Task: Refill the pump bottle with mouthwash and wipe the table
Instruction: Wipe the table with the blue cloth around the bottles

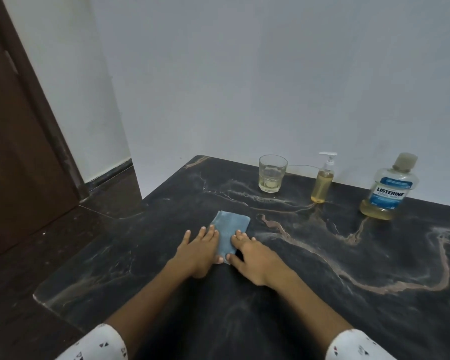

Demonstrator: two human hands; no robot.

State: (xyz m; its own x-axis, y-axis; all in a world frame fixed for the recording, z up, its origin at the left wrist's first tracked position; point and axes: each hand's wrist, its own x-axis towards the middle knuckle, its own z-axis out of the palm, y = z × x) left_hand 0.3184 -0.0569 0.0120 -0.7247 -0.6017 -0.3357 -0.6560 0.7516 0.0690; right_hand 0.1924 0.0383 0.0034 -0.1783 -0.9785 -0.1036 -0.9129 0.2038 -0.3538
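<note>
Along the far edge of the dark marbled tabletop, against the white wall, stand three containers. Mouthwash bottle, the landmark here: clear plastic, capped, upright, holding a low layer of pale yellow liquid; its blue-and-white label reads "LISTERINE" and, below, "COOL MINT". Smaller print on the label is too fine to read. Pump bottle, just left of the mouthwash bottle: white pump head fitted, upright, filled with yellow liquid to about the shoulder. Drinking glass, farther left of the mouthwash bottle, beyond the pump bottle: clear, with a shallow layer of pale liquid at the bottom. Folded blue cloth, well to the left of the mouthwash bottle and nearer the viewer, lies flat on the tabletop. Left hand and right hand rest with fingers extended, flat on the cloth's two side edges, gripping nothing. White patterned sleeves show at the bottom. Dark brown door stands far left.
</note>
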